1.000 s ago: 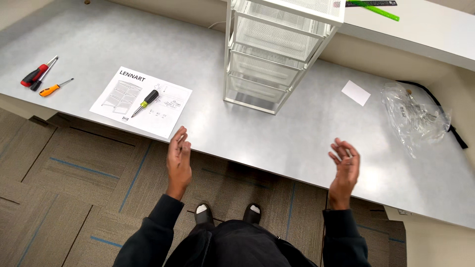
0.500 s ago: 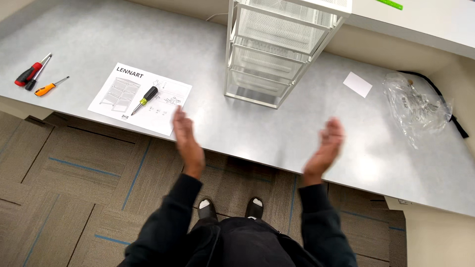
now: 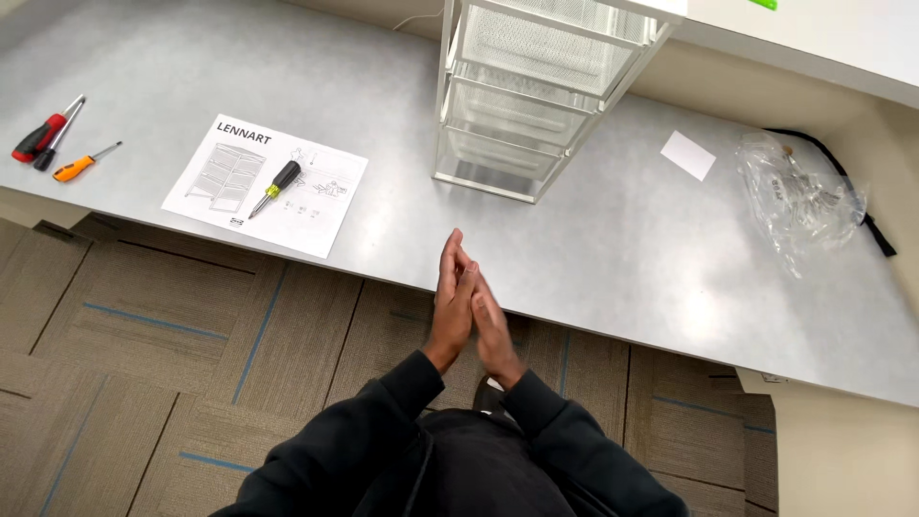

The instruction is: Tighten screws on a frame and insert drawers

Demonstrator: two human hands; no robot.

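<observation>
Left hand (image 3: 450,304) and right hand (image 3: 490,324) press flat palm to palm, fingers straight, holding nothing, over the near edge of the grey bench (image 3: 613,239). Their fingertips point away toward a white mesh drawer unit (image 3: 536,91) standing upright just beyond. Far to the left, a black-and-yellow screwdriver (image 3: 277,186) lies diagonally on an instruction sheet (image 3: 265,196). To the right lies a clear plastic bag (image 3: 799,201).

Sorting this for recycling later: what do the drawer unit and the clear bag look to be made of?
The drawer unit looks like white-painted metal: thin frame bars, and fine mesh drawers you can see through. The clear bag looks like thin, glossy plastic film: crinkled and transparent, with small parts showing inside.
</observation>
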